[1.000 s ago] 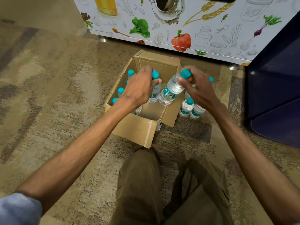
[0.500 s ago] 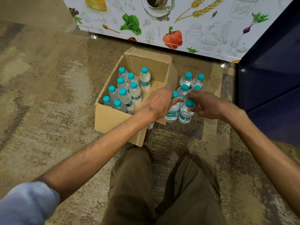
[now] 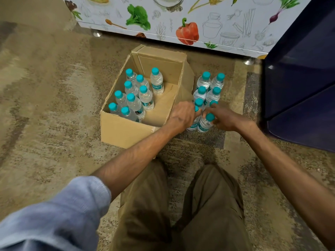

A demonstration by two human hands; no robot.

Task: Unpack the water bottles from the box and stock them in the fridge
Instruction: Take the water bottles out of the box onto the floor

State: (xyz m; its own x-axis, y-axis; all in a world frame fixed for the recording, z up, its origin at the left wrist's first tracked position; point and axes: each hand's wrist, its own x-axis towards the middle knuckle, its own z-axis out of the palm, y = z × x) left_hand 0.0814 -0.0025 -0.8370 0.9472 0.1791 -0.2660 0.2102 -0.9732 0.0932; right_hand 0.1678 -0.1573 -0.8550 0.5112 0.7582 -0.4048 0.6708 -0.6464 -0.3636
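My left grip (image 3: pixel 183 115) clenches neck of water bottle (image 3: pixel 192 125) just right of cardboard box (image 3: pixel 123 131). Right grip (image 3: pixel 224 119) grasps neighbouring bottle (image 3: pixel 204 124). Both bottles stand in floor cluster (image 3: pixel 208 86), roughly eight, right of box. Nine bottles (image 3: pixel 135 104) left inside box. None in fridge yet, I judge; under halfway. Patterned brown carpet (image 3: pixel 54 105). Vegetable-printed panel (image 3: pixel 163 19) behind box, dark blue door (image 3: pixel 299 78) further right.

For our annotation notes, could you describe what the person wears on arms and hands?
A light blue knitted sleeve covers the left upper arm; the forearm is bare. The right arm shows no sleeve. The left hand and right hand are bare: no gloves or watch.
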